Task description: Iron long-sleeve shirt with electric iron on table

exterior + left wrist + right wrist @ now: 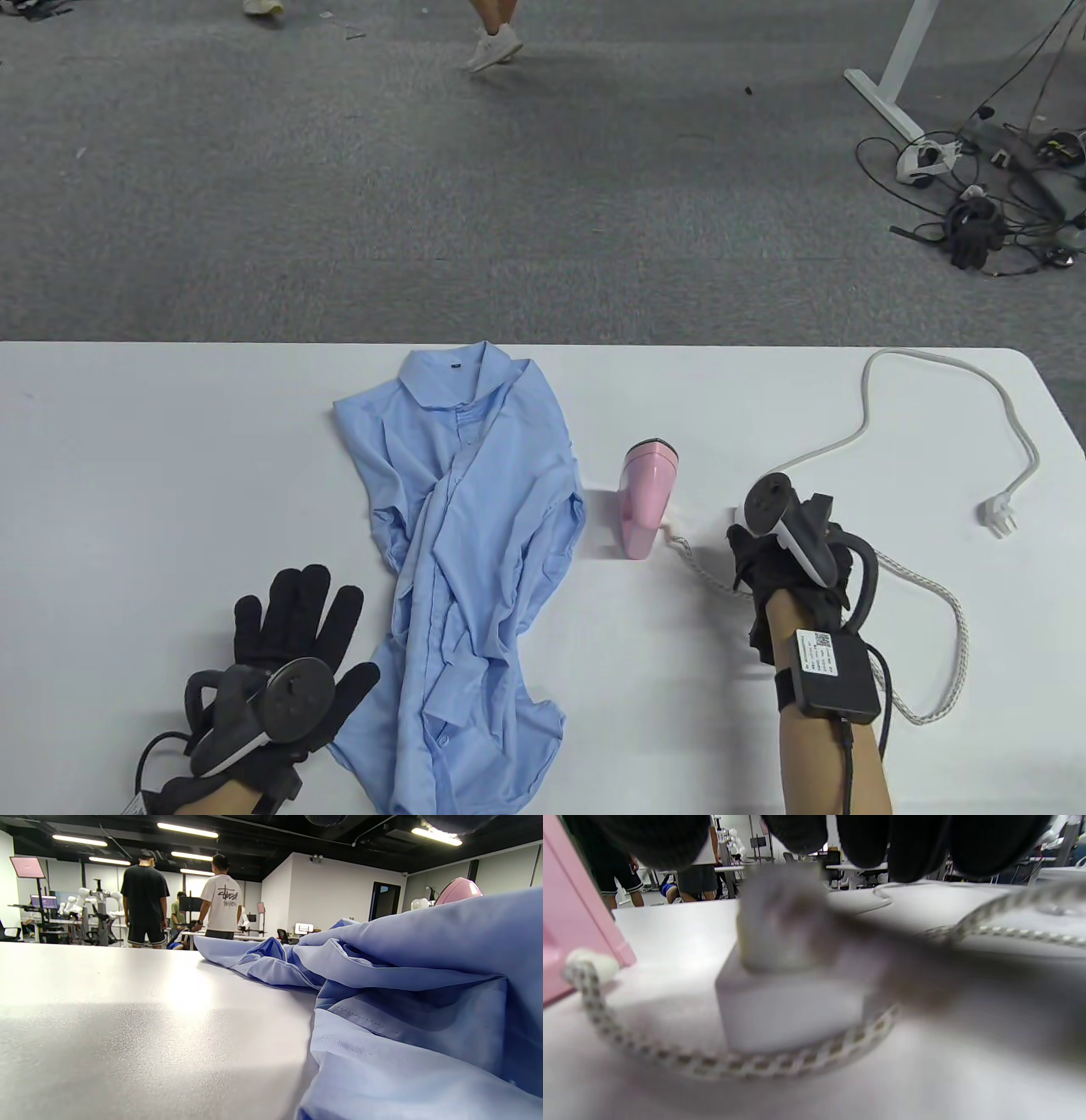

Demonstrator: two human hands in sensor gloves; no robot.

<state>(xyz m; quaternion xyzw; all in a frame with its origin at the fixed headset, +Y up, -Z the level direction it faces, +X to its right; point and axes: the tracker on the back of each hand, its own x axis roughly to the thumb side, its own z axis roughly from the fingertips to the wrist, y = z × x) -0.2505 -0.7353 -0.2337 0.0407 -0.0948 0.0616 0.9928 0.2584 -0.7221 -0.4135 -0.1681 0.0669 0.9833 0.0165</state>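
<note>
White table [127,475] bears the crumpled, unironed shirt [475,543] at centre, iron [646,499] idle beside it; left hand [288,645] lies spread flat, right hand [776,560] fingers' curl I cannot tell.

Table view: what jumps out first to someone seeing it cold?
The crumpled light-blue long-sleeve shirt, lying in a rumpled strip down the middle of the white table, collar at the far end. Right beside it stands a small pink iron, its braided cord looping across the table past the right hand. The left hand lies flat, fingers spread, near the shirt's lower edge.
</note>
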